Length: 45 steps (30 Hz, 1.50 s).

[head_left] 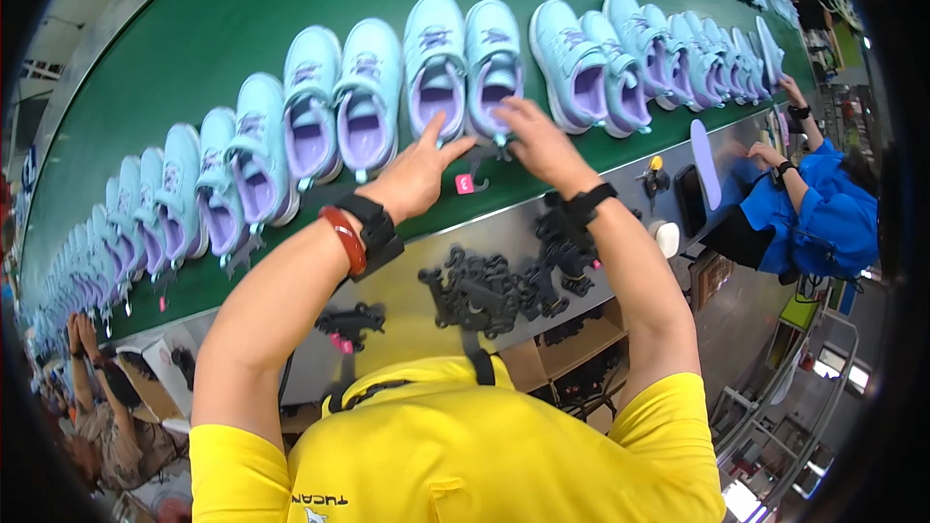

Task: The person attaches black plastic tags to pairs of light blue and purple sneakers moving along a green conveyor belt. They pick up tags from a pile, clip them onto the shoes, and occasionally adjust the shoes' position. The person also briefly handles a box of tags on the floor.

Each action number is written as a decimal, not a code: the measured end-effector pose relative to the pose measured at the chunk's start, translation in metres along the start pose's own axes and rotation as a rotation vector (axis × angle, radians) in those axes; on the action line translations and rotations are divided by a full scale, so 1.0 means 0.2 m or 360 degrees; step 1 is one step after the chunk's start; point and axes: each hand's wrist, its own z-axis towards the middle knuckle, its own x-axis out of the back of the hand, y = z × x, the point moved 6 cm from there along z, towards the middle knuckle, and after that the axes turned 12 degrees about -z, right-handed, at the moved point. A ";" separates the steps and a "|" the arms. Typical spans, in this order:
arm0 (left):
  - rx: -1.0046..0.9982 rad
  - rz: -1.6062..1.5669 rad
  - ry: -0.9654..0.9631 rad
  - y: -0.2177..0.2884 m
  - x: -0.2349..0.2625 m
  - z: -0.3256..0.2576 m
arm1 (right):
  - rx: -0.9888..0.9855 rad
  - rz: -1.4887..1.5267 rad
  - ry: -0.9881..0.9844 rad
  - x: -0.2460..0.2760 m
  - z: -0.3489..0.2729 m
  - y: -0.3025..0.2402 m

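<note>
A long row of light blue sneakers with purple linings runs along a green conveyor belt (242, 10). My left hand (418, 172) reaches to the heel of the left sneaker (435, 63) of the pair in front of me, fingers apart. The heel of the right sneaker (493, 63) is touched by my right hand (539, 140), fingers curled near a small dark hanger clip at its heel. A pink tag (465, 184) on a black clip lies on the belt between my hands. Both wrists wear black bands.
A pile of black plastic hanger clips (489, 291) lies on the metal ledge (417, 324) below the belt. A person in blue (819, 208) works at the right; another person's raised hands (79, 334) show at the lower left. Cardboard boxes sit under the ledge.
</note>
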 end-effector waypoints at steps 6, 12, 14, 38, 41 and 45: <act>-0.0142 0.0093 0.0626 -0.05 0.35 -0.19 | -0.0053 0.0065 -0.0077 0.12 -0.22 -0.55; -0.0290 -0.0113 0.0723 0.01 0.38 -0.37 | 0.0421 0.0257 -0.0522 -0.37 -0.48 -1.37; -0.0267 -0.0132 0.0676 0.06 0.36 -0.43 | 0.0418 0.0095 -0.0427 -0.48 -0.52 -1.44; -0.0512 0.0158 0.0392 0.53 -0.28 0.54 | -0.1619 0.1438 0.0098 0.35 -0.59 0.41; -0.0410 0.0256 0.0299 0.51 -0.36 0.72 | -0.1718 0.1532 0.0108 0.26 -0.57 0.53; -0.0380 0.0297 0.0210 0.46 -0.41 0.87 | -0.1750 0.1653 -0.0074 0.18 -0.54 0.52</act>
